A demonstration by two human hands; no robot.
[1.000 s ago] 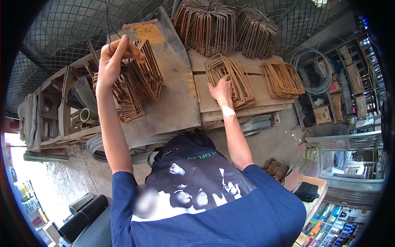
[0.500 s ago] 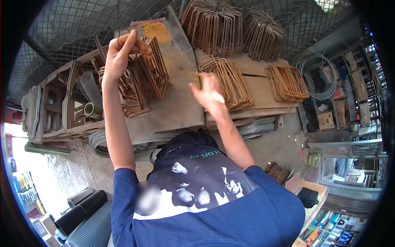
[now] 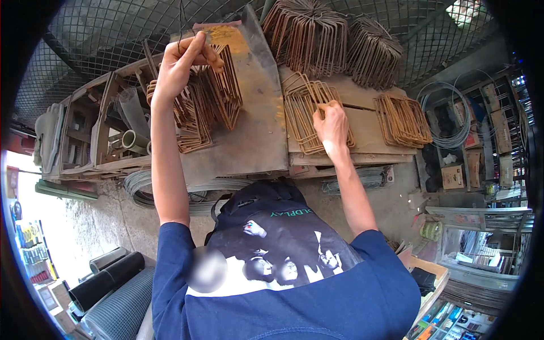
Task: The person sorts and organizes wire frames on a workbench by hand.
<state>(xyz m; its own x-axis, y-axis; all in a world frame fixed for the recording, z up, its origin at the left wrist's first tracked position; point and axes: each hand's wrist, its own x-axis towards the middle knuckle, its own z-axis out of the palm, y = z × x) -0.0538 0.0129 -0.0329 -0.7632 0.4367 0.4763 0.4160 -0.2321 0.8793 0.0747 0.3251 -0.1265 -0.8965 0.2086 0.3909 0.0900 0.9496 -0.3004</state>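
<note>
My left hand (image 3: pixel 184 65) is raised over the left side of the bench, closed in a pinch on a thin dark wire (image 3: pixel 181 21) that sticks up above the fingers. Below and beside it stand bundles of rusty bent-steel stirrups (image 3: pixel 229 90). My right hand (image 3: pixel 333 126) rests at a loose pile of rectangular stirrups (image 3: pixel 302 116) on the bench's right part. Its fingers are curled round a bar of one stirrup; the fingertips are partly hidden.
Two tied stirrup bundles (image 3: pixel 309 37) stand at the back, before a wire mesh. Another stirrup pile (image 3: pixel 402 120) lies farther right on the wooden bench (image 3: pixel 362 133). Wire coils (image 3: pixel 139 190) lie beneath the bench; mesh rolls (image 3: pixel 122 306) are at lower left.
My right hand has moved right, from the pile's left edge onto its middle, and its fingers have closed on a stirrup. My left hand still pinches the wire, slightly higher in view.
</note>
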